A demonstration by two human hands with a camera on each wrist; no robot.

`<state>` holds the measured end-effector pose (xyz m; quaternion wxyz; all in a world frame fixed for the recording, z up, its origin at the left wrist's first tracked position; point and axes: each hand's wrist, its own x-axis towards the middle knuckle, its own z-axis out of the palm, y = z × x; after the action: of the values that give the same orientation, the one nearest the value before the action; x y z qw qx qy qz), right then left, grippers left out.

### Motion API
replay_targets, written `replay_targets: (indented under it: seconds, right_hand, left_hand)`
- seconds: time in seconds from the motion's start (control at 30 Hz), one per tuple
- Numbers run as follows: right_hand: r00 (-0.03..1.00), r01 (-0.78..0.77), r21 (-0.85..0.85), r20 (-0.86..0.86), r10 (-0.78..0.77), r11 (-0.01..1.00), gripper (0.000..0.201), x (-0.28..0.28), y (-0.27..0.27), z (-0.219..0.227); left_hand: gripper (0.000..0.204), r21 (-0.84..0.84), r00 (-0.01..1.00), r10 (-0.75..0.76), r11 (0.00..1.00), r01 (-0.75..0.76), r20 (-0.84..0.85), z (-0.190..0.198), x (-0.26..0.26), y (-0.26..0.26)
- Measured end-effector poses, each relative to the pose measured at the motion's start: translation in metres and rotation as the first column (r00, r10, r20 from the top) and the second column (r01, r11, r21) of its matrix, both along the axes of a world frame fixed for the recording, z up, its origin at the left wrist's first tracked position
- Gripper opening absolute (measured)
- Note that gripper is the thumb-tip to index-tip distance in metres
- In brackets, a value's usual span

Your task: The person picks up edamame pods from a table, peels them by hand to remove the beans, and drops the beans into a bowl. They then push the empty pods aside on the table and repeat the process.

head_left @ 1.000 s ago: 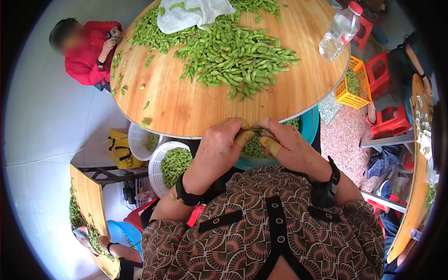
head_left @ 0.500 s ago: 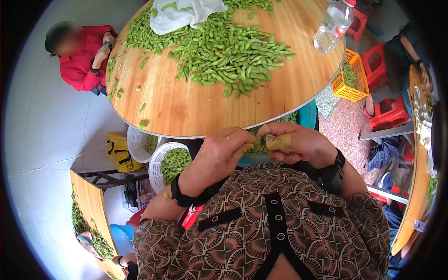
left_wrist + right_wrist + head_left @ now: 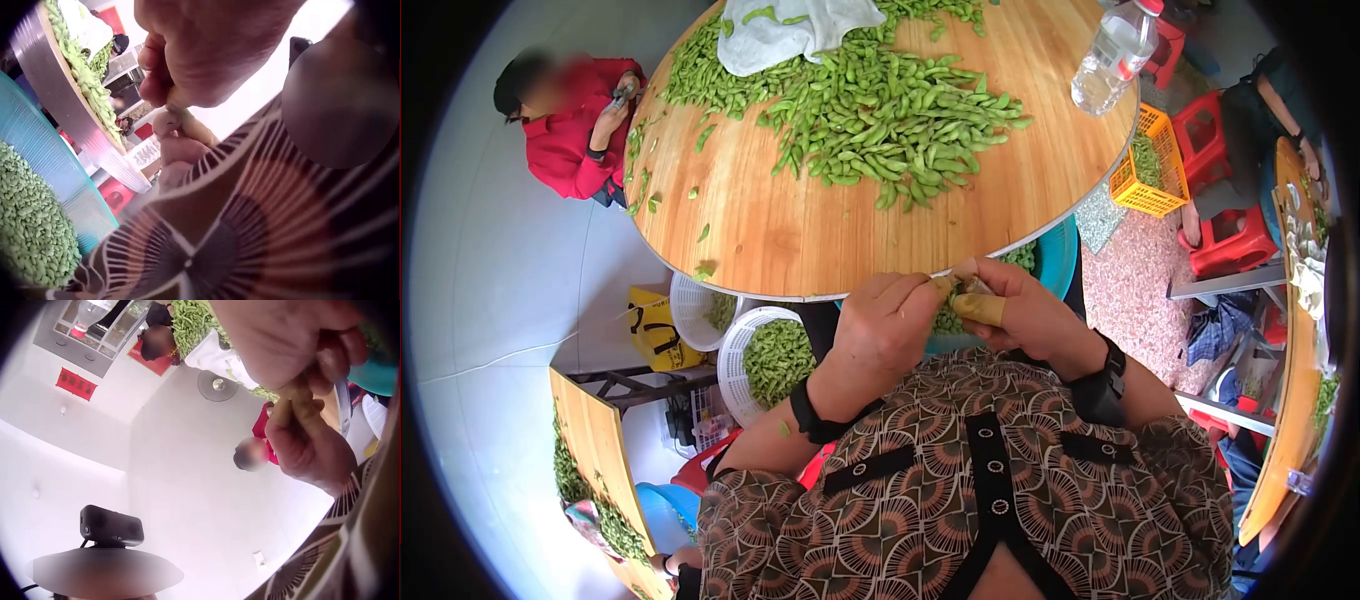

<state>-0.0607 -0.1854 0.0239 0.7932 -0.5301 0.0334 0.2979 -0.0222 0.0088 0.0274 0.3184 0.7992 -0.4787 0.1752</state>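
Both hands meet just off the near edge of the round wooden table [image 3: 750, 230]. A small green-brown bean pod [image 3: 960, 287], mostly covered by fingers, is between their fingertips. My left hand [image 3: 885, 325] pinches it from the left, its fingers curled. From the other side my right hand [image 3: 1035, 312] grips the pod between thumb and curled fingers. Yellow coverings wrap the thumbs. Below the hands is a teal basin [image 3: 1060, 255] of shelled green beans [image 3: 34, 219], seen best in the left wrist view. Green pods [image 3: 890, 125] lie heaped on the table.
A white cloth [image 3: 790, 40] lies over part of the heap, and a water bottle [image 3: 1112, 60] stands at the table's right. White baskets [image 3: 734, 385] with green pods stand below left. A yellow crate [image 3: 1150, 195] and red stools [image 3: 1238, 242] are at right; a person in red [image 3: 565, 140] is at left.
The hands drew apart slightly with the right hand turned inward, then came back together at the fingertips. The table has shifted slightly up and left in the head view.
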Motion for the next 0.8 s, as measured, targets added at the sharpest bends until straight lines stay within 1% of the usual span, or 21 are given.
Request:
replay_targets:
  seconds: [0.03, 0.07, 0.1, 0.13, 0.2, 0.23, 0.27, 0.3, 0.33, 0.4, 0.43, 0.47, 0.5, 0.53, 0.57, 0.6, 0.63, 0.67, 0.7, 0.73, 0.8]
  right_hand:
    - [1.000, 0.000, 0.000, 0.001, 0.000, 1.000, 0.019, -0.001, 0.003, 0.000]
    - [0.991, 0.061, -0.120, 0.127, -0.045, 0.991, 0.017, -0.002, 0.005, -0.001]
    - [0.964, 0.134, -0.229, 0.254, -0.074, 0.964, 0.016, -0.003, 0.006, -0.003]
    - [0.965, 0.130, -0.227, 0.252, -0.071, 0.965, 0.016, -0.002, 0.007, -0.010]
    - [0.880, 0.225, -0.275, 0.469, -0.074, 0.935, 0.014, 0.001, 0.009, -0.025]
    - [0.879, 0.217, -0.271, 0.472, -0.067, 0.938, 0.014, 0.003, 0.006, -0.024]
    - [0.871, 0.152, -0.429, 0.485, 0.085, 0.890, 0.014, 0.004, 0.001, -0.019]
    - [0.850, 0.096, -0.578, 0.472, 0.235, 0.811, 0.015, 0.006, -0.005, -0.017]
    - [0.846, 0.093, -0.575, 0.476, 0.240, 0.813, 0.015, 0.006, -0.012, -0.020]
    - [0.809, 0.037, -0.690, 0.445, 0.384, 0.723, 0.021, 0.004, -0.024, -0.027]
    - [0.806, 0.039, -0.689, 0.450, 0.385, 0.724, 0.021, 0.002, -0.025, -0.031]
    - [0.853, 0.059, -0.649, 0.427, 0.300, 0.758, 0.023, -0.001, -0.025, -0.037]
    - [0.893, 0.083, -0.609, 0.397, 0.213, 0.789, 0.024, -0.001, -0.025, -0.039]
    - [0.890, 0.081, -0.608, 0.400, 0.217, 0.789, 0.024, 0.000, -0.023, -0.035]
    - [0.920, 0.041, -0.536, 0.349, 0.177, 0.843, 0.024, 0.002, -0.020, -0.027]
    - [0.947, 0.013, -0.457, 0.292, 0.136, 0.890, 0.024, 0.003, -0.018, -0.020]
    - [0.946, 0.022, -0.458, 0.297, 0.130, 0.889, 0.024, 0.004, -0.018, -0.016]
    - [0.973, -0.001, -0.400, 0.211, 0.093, 0.916, 0.021, 0.004, -0.018, -0.012]
    - [0.991, -0.016, -0.338, 0.119, 0.060, 0.941, 0.019, 0.004, -0.019, -0.010]
    - [0.991, -0.010, -0.343, 0.120, 0.054, 0.939, 0.019, 0.003, -0.021, -0.010]
    - [0.992, -0.011, -0.269, 0.122, 0.046, 0.963, 0.017, 0.002, -0.023, -0.011]
  left_hand:
    - [0.022, 0.011, 0.998, 0.064, 0.998, -0.064, -0.029, 0.001, -0.005, -0.003]
    - [0.019, 0.025, 0.990, 0.128, 0.992, -0.127, -0.058, 0.002, -0.008, -0.005]
    - [0.019, 0.026, 0.990, 0.130, 0.991, -0.128, -0.058, 0.001, -0.009, -0.008]
    - [0.018, 0.016, 0.991, 0.123, 0.992, -0.122, -0.053, 0.001, -0.010, -0.010]
    - [0.017, 0.008, 0.991, 0.127, 0.992, -0.126, -0.042, 0.002, -0.011, -0.009]
    - [0.015, 0.050, 0.989, 0.138, 0.990, -0.135, -0.057, 0.005, -0.012, -0.008]
    - [0.014, 0.093, 0.986, 0.150, 0.985, -0.143, -0.070, 0.008, -0.012, -0.007]
    - [0.014, 0.095, 0.985, 0.159, 0.984, -0.153, -0.066, 0.012, -0.013, 0.000]
    - [0.013, 0.233, 0.947, 0.313, 0.928, -0.290, -0.070, 0.018, -0.013, 0.014]
    - [0.010, 0.453, 0.810, 0.582, 0.743, -0.493, -0.070, 0.026, -0.003, 0.046]
    - [0.011, 0.445, 0.783, 0.623, 0.701, -0.557, -0.001, 0.032, 0.005, 0.052]
    - [0.011, 0.443, 0.780, 0.626, 0.698, -0.562, 0.003, 0.028, 0.014, 0.050]
    - [0.013, 0.318, 0.813, 0.582, 0.773, -0.548, -0.016, 0.018, 0.026, 0.047]
    - [0.015, 0.188, 0.844, 0.535, 0.832, -0.522, -0.028, 0.009, 0.036, 0.044]
    - [0.015, 0.184, 0.844, 0.535, 0.832, -0.523, -0.022, 0.004, 0.047, 0.034]
    - [0.016, 0.117, 0.872, 0.486, 0.870, -0.479, -0.050, -0.001, 0.058, 0.020]
    - [0.016, 0.048, 0.899, 0.433, 0.902, -0.430, -0.075, -0.006, 0.066, 0.009]
    - [0.016, 0.042, 0.902, 0.425, 0.905, -0.423, -0.072, -0.010, 0.073, 0.001]
    - [0.015, 0.103, 0.893, 0.438, 0.898, -0.428, -0.102, -0.014, 0.078, -0.006]
    - [0.015, 0.165, 0.881, 0.454, 0.887, -0.432, -0.133, -0.019, 0.082, -0.010]
    - [0.017, 0.174, 0.890, 0.441, 0.891, -0.420, -0.114, -0.023, 0.088, -0.008]
